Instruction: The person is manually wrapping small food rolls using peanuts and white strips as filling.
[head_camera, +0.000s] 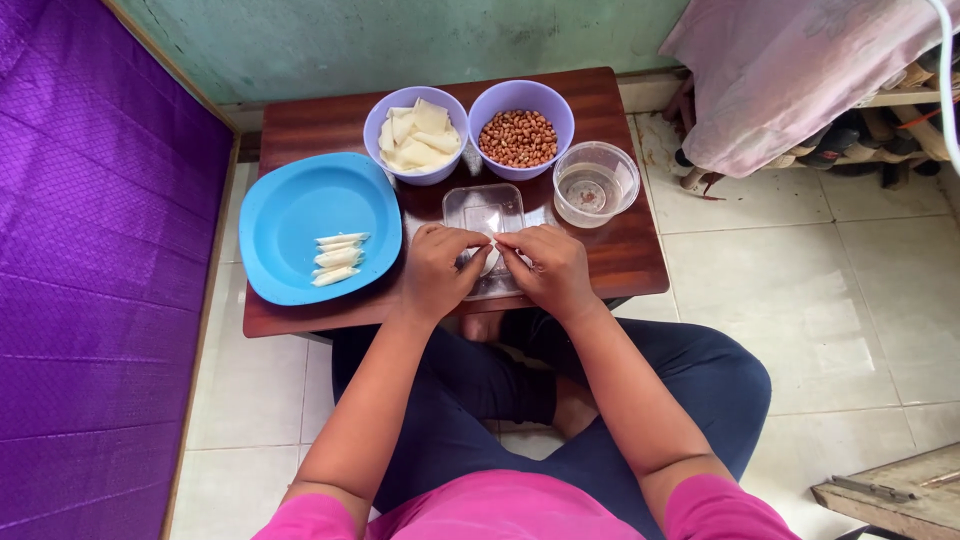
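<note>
Head view: the left hand (438, 268) and right hand (548, 266) are pinching a small white wrapper (489, 252) between their fingertips, both closed on it, over the clear plastic tray (484, 205). Rolling it well seems to call for even, gentle pressure from both sides. Left of that tray, finished rolls (339, 259) are lying on the blue plate (300, 215); behind it, the bowl of peanuts (519, 137) is waiting.

Both forearms reach forward from the body and converge. The left hand (437, 270) and the right hand (549, 268) rest knuckles-up, close together over the near edge of the table. Their fingertips meet in a pinch between them, with the fingers curled inward.
</note>
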